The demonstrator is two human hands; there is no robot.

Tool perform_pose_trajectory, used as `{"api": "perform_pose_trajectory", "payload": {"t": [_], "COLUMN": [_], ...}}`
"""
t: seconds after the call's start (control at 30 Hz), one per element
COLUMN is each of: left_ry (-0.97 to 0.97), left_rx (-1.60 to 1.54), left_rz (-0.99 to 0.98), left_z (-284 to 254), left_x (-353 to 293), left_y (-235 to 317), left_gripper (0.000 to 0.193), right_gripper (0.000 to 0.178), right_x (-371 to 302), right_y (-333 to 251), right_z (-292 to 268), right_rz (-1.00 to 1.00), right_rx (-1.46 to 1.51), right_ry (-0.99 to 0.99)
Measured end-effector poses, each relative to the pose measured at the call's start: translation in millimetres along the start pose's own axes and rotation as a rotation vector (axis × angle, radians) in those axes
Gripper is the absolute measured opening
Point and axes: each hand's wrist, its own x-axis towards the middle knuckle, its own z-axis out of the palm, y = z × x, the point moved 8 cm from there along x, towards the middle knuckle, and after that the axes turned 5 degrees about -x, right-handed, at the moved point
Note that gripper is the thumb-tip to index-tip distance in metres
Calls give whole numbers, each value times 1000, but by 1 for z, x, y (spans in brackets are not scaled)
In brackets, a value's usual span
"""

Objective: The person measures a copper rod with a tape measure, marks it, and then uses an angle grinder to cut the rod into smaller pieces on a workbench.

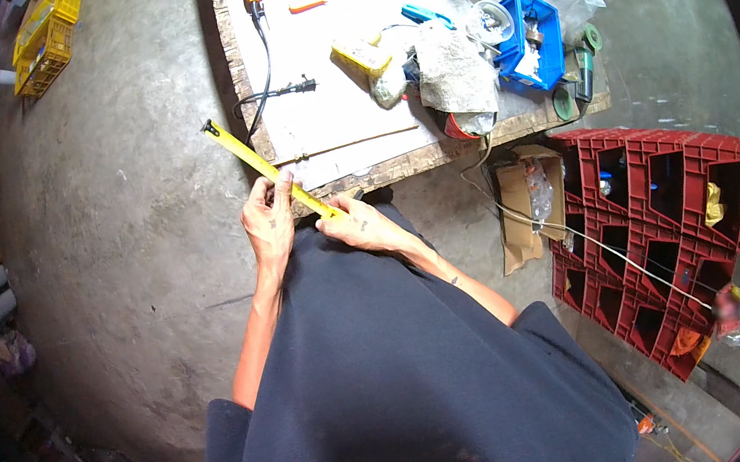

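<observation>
A yellow tape measure blade (235, 147) slants between my hands at the near-left corner of the workbench. Its dark hooked end points to the far left, out over the floor. My left hand (267, 220) pinches the blade partway along, thumb on top. My right hand (356, 222) is closed around the blade's near end, close to my body; the fingers hide most of what lies inside that grip. Just past the blade, the white bench top (347, 123) has a rough, worn wooden edge (399, 168).
On the bench lie a screwdriver (319, 1), a black cable with plug (288, 89), a yellow device (362, 56), a grey rag (454, 68), a blue bin (508, 52) and an angle grinder (586, 75). Red crates (636, 143) and a cardboard box (519, 240) stand at right.
</observation>
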Motion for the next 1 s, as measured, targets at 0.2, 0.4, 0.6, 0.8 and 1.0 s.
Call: {"api": "perform_pose_trajectory", "payload": {"t": [0.2, 0.4, 0.6, 0.8, 1.0], "left_ry": [-190, -116, -135, -129, -49], "left_rx": [122, -107, 156, 42, -58], "left_rz": [-99, -28, -5, 63, 36], "left_z": [25, 27, 37, 52, 58], "left_x": [-20, -6, -8, -1, 2], "left_y": [-40, 8, -8, -14, 22], "left_gripper": [32, 37, 37, 37, 32], "right_gripper": [67, 64, 60, 57, 57], "right_x": [8, 3, 1, 2, -4], "right_y": [3, -2, -4, -3, -3], "right_z": [-3, -11, -18, -29, -41], "right_rz": [-80, -35, -29, -33, -23], "right_rx": [47, 61, 137, 204, 222], "right_ry": [95, 29, 79, 101, 80]}}
